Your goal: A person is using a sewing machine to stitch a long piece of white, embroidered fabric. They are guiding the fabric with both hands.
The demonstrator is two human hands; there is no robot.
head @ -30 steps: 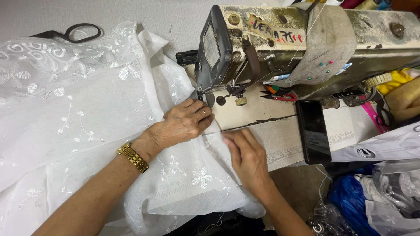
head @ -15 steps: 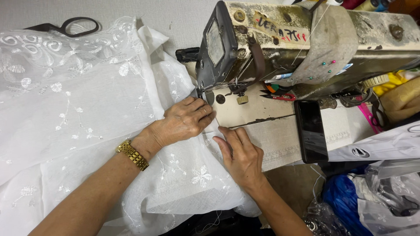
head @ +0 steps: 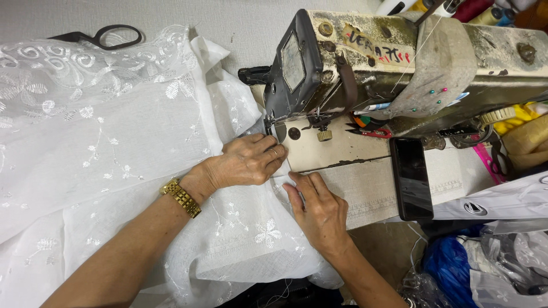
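Both hands flat on the white embroidered fabric [head: 114, 148], right at the sewing machine [head: 399, 63].

Left hand [head: 245, 162]: palm down, fingers close together, pressing the fabric edge onto the machine bed [head: 337, 148], just at 7 o'clock of the needle area [head: 273, 126]. Ring on one finger, gold watch [head: 181, 197] on the wrist. Not gripping anything, just pinning cloth down.

Right hand [head: 319, 211]: at 5 o'clock of my left hand, nearly touching it. Fingers extended, narrow spread, tips on the folded fabric edge where it meets the bed. Pressing, not pinching, as far as I can see.

Fabric: sheer, floral embroidery, bulk spread across the tabletop [head: 228, 23] from 9 to 7 o'clock of the machine, lower edge hanging off toward me.

Around:
- black scissors [head: 103, 37] at 11 o'clock, partly under the fabric's far edge
- black phone [head: 411, 178] lying on the bed, 3 o'clock of my right hand, apart from it
- pins with coloured heads stuck in a cloth wrap [head: 439, 68] on the machine arm
- blue plastic bag [head: 451, 268] and white bags at 4 o'clock, below the tabletop
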